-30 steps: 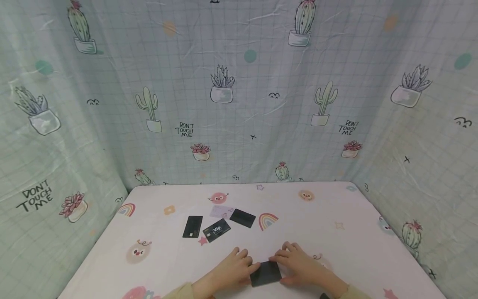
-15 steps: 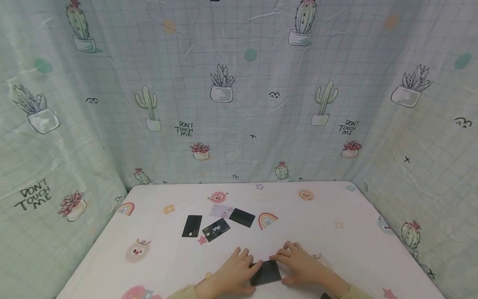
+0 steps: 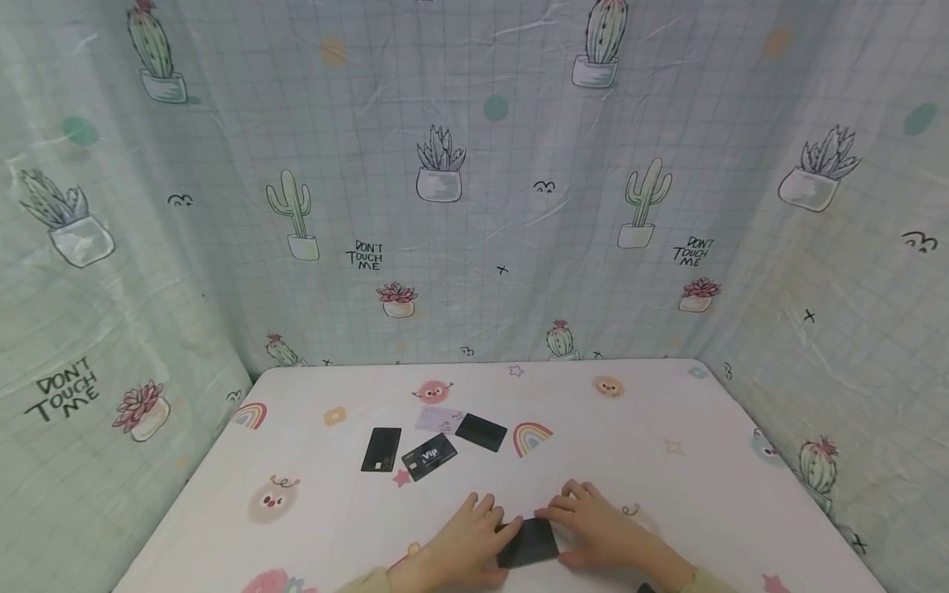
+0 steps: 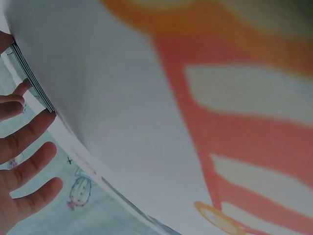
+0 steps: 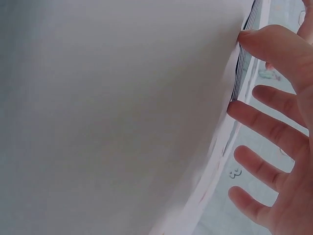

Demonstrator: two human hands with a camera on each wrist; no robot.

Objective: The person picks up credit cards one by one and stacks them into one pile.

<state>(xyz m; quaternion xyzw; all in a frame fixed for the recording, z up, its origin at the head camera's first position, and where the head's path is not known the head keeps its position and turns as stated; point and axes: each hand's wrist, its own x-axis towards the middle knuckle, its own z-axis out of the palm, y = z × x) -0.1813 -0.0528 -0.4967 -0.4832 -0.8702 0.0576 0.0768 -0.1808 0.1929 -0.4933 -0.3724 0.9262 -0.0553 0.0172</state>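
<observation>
A squared stack of black cards (image 3: 528,543) lies flat near the table's front edge, between both hands. My left hand (image 3: 463,543) holds its left side, index finger at the far edge and thumb near the front left corner. My right hand (image 3: 604,531) holds the right side, with its index fingertip at the far edge and its thumb by the near right corner. Both wrist views show the stack edge-on: layered card edges (image 4: 33,77) at the left hand's fingertips, and a thin gap between some layers at the right. The remaining fingers are spread.
Farther back lie a black card (image 3: 381,450), a black card marked Vip (image 3: 430,456), a pale purple card (image 3: 437,419) and another black card (image 3: 482,432). They rest on the white patterned table (image 3: 630,445). A cactus-print curtain (image 3: 504,222) encloses the back and sides.
The left hand has shifted slightly to the right along the stack, its index finger reaching farther over it. The right hand and the loose cards have stayed nearly still.
</observation>
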